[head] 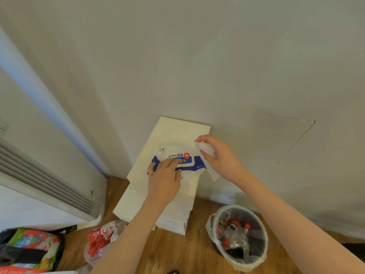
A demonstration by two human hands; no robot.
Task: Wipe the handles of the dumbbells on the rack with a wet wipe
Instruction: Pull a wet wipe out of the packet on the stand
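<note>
Two bare forearms are seen closest in, reaching down to one pack of wet wipes (177, 162), a soft white and blue plastic pouch laid on top of a stack of flat white boards (167, 196) against the wall (197, 66). Left hand (164, 178) is pressed flat on the pack, fingers straight over the flap. Right hand (219, 155) is curled around one wet wipe (207, 155), a crinkled white sheet held just beside the pack's right end. One round bin (238, 237) with a clear liner can be spotted on the wood floor (193, 252), with several red-capped bottles inside, hard to count. Crinkly snack bags (98, 238) are piled at lower left. No dumbbells in view, tbh.
</note>
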